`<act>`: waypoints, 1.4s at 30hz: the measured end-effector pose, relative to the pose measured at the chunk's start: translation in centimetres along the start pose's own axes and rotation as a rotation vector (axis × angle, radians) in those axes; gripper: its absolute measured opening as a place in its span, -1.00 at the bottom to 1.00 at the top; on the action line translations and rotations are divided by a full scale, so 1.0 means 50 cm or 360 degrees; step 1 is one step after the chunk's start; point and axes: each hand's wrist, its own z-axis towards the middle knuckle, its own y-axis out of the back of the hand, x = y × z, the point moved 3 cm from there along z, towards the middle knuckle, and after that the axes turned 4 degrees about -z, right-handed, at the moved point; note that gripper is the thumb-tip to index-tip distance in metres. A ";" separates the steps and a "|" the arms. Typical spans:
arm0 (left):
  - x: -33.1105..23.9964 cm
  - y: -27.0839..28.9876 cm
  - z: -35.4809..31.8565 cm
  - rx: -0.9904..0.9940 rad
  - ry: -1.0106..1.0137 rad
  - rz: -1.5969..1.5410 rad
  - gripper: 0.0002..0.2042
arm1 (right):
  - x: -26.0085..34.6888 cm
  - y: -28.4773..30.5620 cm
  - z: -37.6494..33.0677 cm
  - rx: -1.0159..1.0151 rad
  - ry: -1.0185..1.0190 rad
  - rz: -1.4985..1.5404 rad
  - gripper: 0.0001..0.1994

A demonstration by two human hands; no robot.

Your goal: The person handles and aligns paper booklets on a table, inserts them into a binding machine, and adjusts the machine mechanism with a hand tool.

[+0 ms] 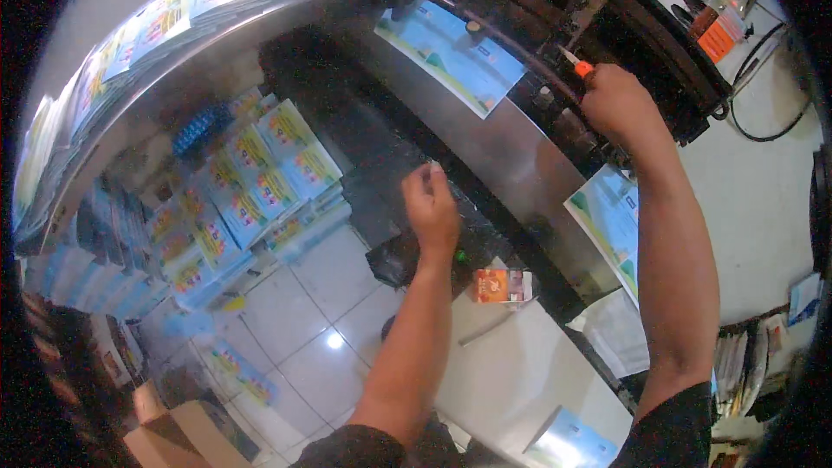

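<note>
My right hand [617, 104] is closed round a small orange tool [583, 68] with a thin pale tip. That tip points up and left, against a dark machine [628, 30] with metal bars and rollers. Lower down, my left hand [431, 212] hangs in front of a dark ledge, its fingers curled together; whatever they hold, if anything, is hidden. Under the machine's bar lies a blue printed sheet [459, 56] on a metal plate [529, 152]. Another printed sheet [607, 217] lies beside my right forearm, which partly covers it.
Stacks of printed sheets [251, 178] stand on the tiled floor [325, 295] at left; more sheets [160, 22] fill a shelf above. An orange box [492, 286] sits on the pale tabletop [529, 364]. A black cable [758, 134] loops at the right, below an orange-labelled bottle [719, 30].
</note>
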 end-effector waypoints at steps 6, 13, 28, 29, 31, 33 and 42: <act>-0.004 -0.003 0.005 0.0021 -0.0011 -0.0056 -0.69 | 0.026 0.033 -0.031 0.0009 -0.0026 -0.0087 -0.72; 0.008 -0.001 0.010 0.0016 0.0032 -0.0033 -0.70 | 0.024 0.032 -0.023 0.0025 -0.0071 -0.0137 -0.72; 0.011 -0.005 0.016 0.0040 0.0025 -0.0029 -0.73 | -0.051 -0.018 -0.005 0.0210 0.0037 0.0718 -0.66; 0.008 -0.006 0.016 0.0052 0.0030 -0.0043 -0.73 | -0.045 -0.014 -0.008 -0.0009 0.0099 0.0496 -0.61; 0.001 -0.010 0.011 0.0078 0.0036 -0.0066 -0.74 | -0.065 -0.030 0.004 -0.0007 0.0079 0.0480 -0.58; 0.000 -0.011 0.010 0.0084 -0.0006 -0.0056 -0.75 | -0.067 -0.039 0.004 0.0000 0.0070 0.0473 -0.56; 0.005 -0.012 0.005 0.0061 -0.0015 -0.0005 -0.75 | -0.024 -0.065 -0.040 -0.0206 -0.0105 0.0364 -0.47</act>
